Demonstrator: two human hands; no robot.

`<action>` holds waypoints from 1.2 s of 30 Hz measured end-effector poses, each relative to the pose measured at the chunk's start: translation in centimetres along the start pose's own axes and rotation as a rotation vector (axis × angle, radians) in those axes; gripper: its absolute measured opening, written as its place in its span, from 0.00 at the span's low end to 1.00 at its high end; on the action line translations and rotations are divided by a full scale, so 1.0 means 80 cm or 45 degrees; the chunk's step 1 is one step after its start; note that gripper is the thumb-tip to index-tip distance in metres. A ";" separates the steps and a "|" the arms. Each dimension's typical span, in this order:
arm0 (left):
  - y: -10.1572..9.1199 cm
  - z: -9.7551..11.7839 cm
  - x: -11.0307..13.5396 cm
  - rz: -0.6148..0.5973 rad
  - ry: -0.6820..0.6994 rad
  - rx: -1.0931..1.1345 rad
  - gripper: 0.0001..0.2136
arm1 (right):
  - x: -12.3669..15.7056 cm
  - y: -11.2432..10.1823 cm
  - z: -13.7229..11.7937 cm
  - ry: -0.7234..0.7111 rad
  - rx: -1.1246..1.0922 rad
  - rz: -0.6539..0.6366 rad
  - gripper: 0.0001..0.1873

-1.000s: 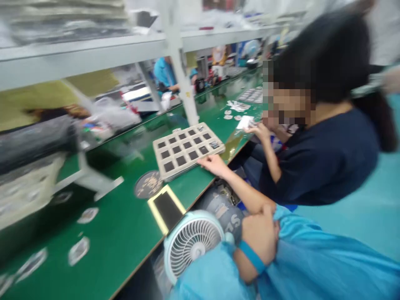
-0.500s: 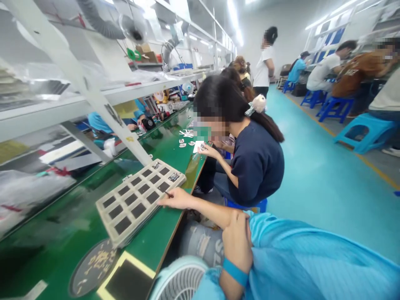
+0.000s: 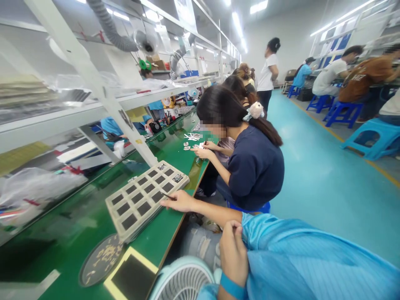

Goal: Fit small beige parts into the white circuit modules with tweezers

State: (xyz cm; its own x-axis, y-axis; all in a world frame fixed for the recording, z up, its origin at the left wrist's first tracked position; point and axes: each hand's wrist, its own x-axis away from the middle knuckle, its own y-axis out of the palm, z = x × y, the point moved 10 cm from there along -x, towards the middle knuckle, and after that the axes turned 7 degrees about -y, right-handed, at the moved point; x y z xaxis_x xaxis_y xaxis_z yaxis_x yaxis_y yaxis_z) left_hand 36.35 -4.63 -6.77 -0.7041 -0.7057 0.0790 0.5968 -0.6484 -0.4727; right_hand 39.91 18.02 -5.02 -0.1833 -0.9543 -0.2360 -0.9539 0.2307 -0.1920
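My right hand (image 3: pixel 180 201) rests on the green bench (image 3: pixel 78 225) at the near edge of a beige tray (image 3: pixel 146 198) with several square pockets of dark parts. Its fingers pinch a thin dark tool (image 3: pixel 169 196) whose tip lies over the tray's near pockets. The right forearm is bare. My left hand (image 3: pixel 233 252), with a blue cuff at the wrist, is closed on the bunched blue sleeve (image 3: pixel 281 250) of my right arm near the elbow.
A round dark dish (image 3: pixel 100 259) and a yellow-rimmed black pad (image 3: pixel 133 275) lie nearer me, and a small fan (image 3: pixel 184 281) sits at the bench edge. A seated person in dark blue (image 3: pixel 254 166) works close beside the tray. Shelves run overhead; a teal aisle with blue stools lies right.
The view swung up and right from the bench to the aisle. My right hand stayed at the tray's near edge. My left hand slid slightly along the right sleeve.
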 end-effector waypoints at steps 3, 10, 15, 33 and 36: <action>0.007 -0.003 0.001 -0.027 -0.021 0.187 0.17 | 0.001 0.000 -0.001 -0.011 0.033 -0.011 0.21; 0.011 0.000 0.005 -0.215 0.027 0.031 0.11 | 0.008 -0.004 -0.005 -0.099 0.115 0.000 0.21; -0.012 -0.013 0.015 -0.219 -0.052 -0.305 0.10 | 0.027 -0.005 -0.015 -0.149 0.209 0.053 0.22; -0.163 -0.010 -0.037 0.304 -0.163 -0.708 0.27 | 0.034 0.003 0.017 -0.121 0.328 0.119 0.24; -0.177 -0.017 -0.024 0.261 -0.105 -0.643 0.20 | 0.036 0.008 0.017 -0.112 0.425 0.114 0.24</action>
State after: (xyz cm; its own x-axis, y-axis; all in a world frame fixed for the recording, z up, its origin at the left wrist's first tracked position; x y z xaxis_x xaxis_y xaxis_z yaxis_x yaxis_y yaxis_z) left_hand 28.71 6.32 -1.44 -0.5480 -0.8365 0.0000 0.4456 -0.2919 -0.8463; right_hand 39.09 15.67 -7.12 -0.2280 -0.9107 -0.3444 -0.8020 0.3762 -0.4640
